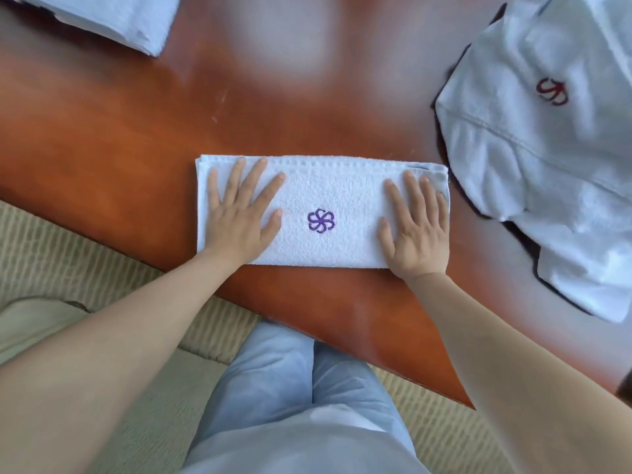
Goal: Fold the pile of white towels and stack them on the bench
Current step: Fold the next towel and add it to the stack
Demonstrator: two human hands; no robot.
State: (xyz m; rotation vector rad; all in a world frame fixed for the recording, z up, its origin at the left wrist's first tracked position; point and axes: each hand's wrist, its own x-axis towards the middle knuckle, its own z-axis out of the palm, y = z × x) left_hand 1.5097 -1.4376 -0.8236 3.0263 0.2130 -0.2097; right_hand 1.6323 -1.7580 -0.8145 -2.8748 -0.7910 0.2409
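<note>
I see the folded towel (328, 203) lying flat as a long rectangle near the front edge of the bench (136, 131), its purple flower emblem (320, 221) facing up in the middle. My left hand (241, 213) lies palm-down on the towel's left end, fingers straight and spread, gripping nothing. My right hand (418, 227) presses flat on the right end, fingers straight and closer together. Both forearms reach in from below. The unfolded pile (547, 159) sits to the right, a folded stack (113, 18) far left
</note>
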